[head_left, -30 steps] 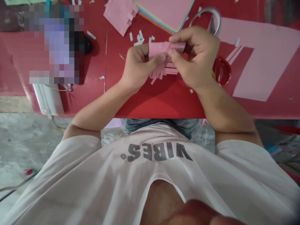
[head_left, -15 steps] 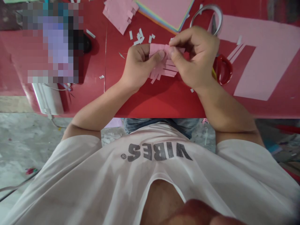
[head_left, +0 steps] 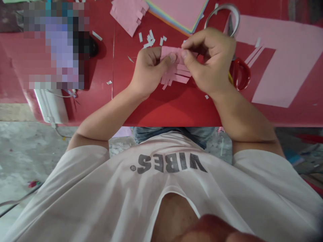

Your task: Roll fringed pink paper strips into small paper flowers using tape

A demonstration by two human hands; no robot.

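Observation:
A small piece of pink paper [head_left: 182,71], cut into strips along its sides, is held above the red table between both hands. My left hand [head_left: 148,69] pinches its left part, the thumb lying on top. With thumb and forefinger, my right hand [head_left: 210,58] grips the upper right edge of the same paper. Several of its strips hang loose toward me and to the right. Under the right wrist lie scissors with red handles [head_left: 242,74], partly hidden by the hand.
On the red table [head_left: 171,112] lie a roll of tape [head_left: 237,16], a large cut pink sheet [head_left: 280,74], a stack of coloured paper [head_left: 179,13], a notched pink piece [head_left: 128,15] and small white paper scraps [head_left: 150,38]. A white power bank-like box [head_left: 54,107] with a cable sits at left.
Both hands keep their grip on the pink paper. The strips near the right fingers have shifted slightly; little else differs.

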